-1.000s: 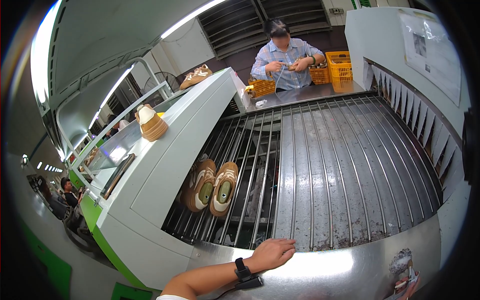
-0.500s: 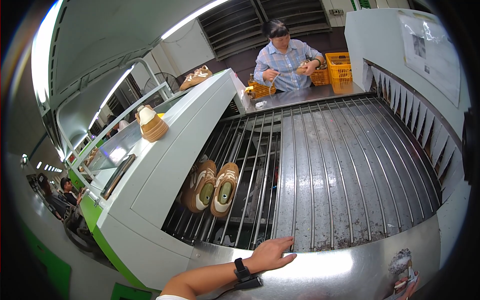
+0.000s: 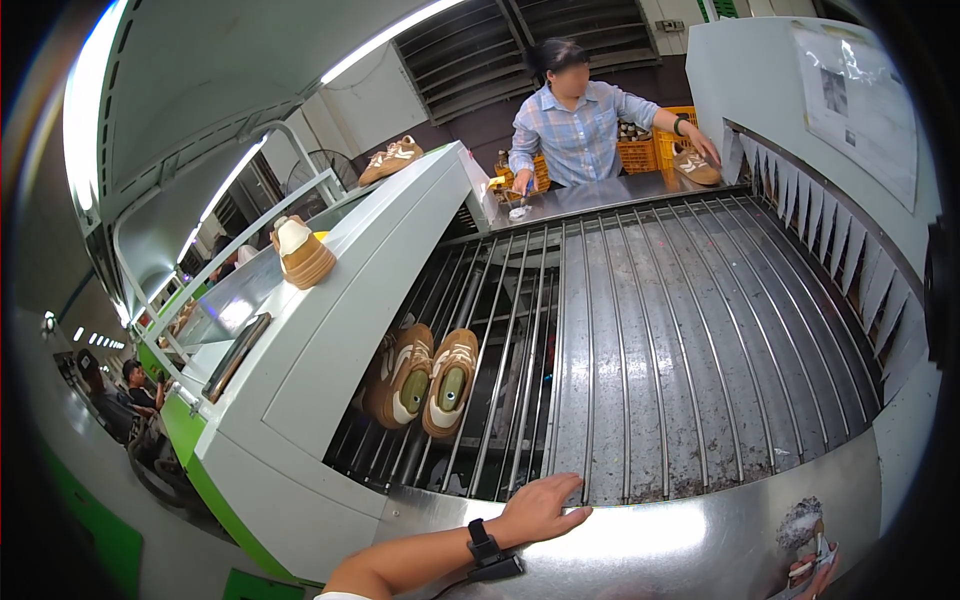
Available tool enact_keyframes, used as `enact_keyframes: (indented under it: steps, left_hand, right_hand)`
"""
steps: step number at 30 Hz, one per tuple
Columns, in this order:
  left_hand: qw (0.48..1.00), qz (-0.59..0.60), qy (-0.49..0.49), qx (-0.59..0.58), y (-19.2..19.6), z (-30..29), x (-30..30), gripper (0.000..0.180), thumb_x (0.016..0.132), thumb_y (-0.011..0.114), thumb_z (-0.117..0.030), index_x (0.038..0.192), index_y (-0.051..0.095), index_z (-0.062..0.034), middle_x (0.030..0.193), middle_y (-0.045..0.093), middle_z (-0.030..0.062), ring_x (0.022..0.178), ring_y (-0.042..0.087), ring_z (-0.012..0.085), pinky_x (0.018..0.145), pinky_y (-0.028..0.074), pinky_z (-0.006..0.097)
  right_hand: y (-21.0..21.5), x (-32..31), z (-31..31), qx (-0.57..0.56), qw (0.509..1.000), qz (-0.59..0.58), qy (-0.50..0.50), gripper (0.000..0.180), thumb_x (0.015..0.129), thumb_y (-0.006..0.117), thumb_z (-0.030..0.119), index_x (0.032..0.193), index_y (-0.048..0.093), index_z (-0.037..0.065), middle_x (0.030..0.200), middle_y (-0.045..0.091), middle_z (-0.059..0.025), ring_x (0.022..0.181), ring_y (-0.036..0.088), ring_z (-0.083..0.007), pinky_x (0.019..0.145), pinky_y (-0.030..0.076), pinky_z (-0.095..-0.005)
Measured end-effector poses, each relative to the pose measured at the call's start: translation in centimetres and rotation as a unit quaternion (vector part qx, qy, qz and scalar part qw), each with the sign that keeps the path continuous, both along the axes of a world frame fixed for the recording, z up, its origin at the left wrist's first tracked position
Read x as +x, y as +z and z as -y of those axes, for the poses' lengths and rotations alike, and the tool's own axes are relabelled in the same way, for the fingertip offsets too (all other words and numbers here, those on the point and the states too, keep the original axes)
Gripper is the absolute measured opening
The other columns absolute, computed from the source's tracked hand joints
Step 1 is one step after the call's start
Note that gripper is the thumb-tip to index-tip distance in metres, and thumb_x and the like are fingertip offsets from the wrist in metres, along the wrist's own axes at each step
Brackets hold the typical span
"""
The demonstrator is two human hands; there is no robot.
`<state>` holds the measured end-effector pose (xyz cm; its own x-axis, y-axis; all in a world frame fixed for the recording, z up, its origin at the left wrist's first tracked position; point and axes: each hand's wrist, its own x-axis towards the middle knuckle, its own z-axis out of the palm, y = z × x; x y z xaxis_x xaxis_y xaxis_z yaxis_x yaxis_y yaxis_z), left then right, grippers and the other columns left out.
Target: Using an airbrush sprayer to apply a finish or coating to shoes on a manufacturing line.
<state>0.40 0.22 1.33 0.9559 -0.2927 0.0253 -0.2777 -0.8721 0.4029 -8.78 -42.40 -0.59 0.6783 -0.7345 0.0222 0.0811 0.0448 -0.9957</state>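
My left hand point(image 3: 543, 508) lies palm down with its fingers stretched out on the near metal ledge point(image 3: 650, 535), beside the ends of the rods. At the lower right, my right hand point(image 3: 822, 578) is closed round a small brush point(image 3: 820, 541). The brush's bristles meet a whitish smear point(image 3: 800, 522) on the ledge. A pair of tan sneakers, a left shoe point(image 3: 402, 378) and a right shoe point(image 3: 452, 385), rests on the metal rods point(image 3: 510, 400) beyond my left hand, heels toward me. Greenish insoles show inside both.
Across the rods, a co-worker point(image 3: 580, 135) reaches to a tan sneaker point(image 3: 696, 167) on the far ledge. A single sneaker point(image 3: 302, 250), a dark flat device point(image 3: 237, 355) and another pair of sneakers point(image 3: 391, 160) sit on the machine's left housing. Grey strips point(image 3: 820, 225) hang at the right opening.
The co-worker's arm has swung right, and the sneaker from that hand now stands on the far ledge. The sneakers on the rods have shifted slightly nearer me. My hands look unmoved.
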Motion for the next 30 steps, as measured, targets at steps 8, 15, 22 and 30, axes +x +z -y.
enact_keyframes:
  steps: [8, 15, 22, 30]
  left_hand:
    - [1.000, 0.023, 0.005, -0.003, -0.1, 0.1, -0.1, 0.055, 0.087, 0.056, -0.041, 0.116, 0.055, 0.0057, 0.120, 0.057, 0.0242, 0.111, 0.055, 0.0373, 0.096, 0.044, 0.041]
    - [0.999, 0.036, 0.004, 0.000, -0.4, -0.1, -0.1, 0.056, 0.087, 0.057, -0.041, 0.116, 0.054, 0.0069, 0.120, 0.057, 0.0239, 0.111, 0.055, 0.0374, 0.096, 0.044, 0.041]
    - [0.999, 0.038, 0.014, -0.005, -0.5, 0.0, -0.2, 0.057, 0.087, 0.057, -0.041, 0.117, 0.054, 0.0067, 0.120, 0.057, 0.0236, 0.112, 0.054, 0.0371, 0.097, 0.043, 0.041]
    - [0.987, -0.005, 0.104, -0.122, -1.5, -1.6, 0.3, 0.058, 0.088, 0.056, -0.041, 0.121, 0.052, 0.0064, 0.124, 0.054, 0.0244, 0.117, 0.051, 0.0372, 0.099, 0.040, 0.041]
  right_hand:
    - [0.3, 0.1, -0.1, 0.034, 0.999, 0.006, -0.003, 0.039, 0.100, 0.038, 0.027, 0.104, 0.056, -0.008, 0.086, 0.063, -0.0150, 0.069, 0.061, -0.0229, 0.062, 0.050, -0.0336]
    - [-0.2, -0.2, 0.3, 0.046, 0.999, -0.010, 0.026, 0.042, 0.100, 0.035, 0.032, 0.100, 0.058, -0.004, 0.082, 0.062, -0.0117, 0.067, 0.058, -0.0203, 0.060, 0.048, -0.0323]
    - [-0.5, 0.0, 0.5, 0.074, 0.997, 0.014, 0.030, 0.043, 0.100, 0.036, 0.034, 0.099, 0.058, -0.002, 0.081, 0.062, -0.0109, 0.071, 0.060, -0.0208, 0.061, 0.048, -0.0325]
    - [0.3, 0.1, 0.2, 0.088, 0.995, -0.005, 0.040, 0.040, 0.100, 0.039, 0.030, 0.102, 0.057, -0.005, 0.086, 0.063, -0.0134, 0.071, 0.061, -0.0223, 0.061, 0.050, -0.0338]
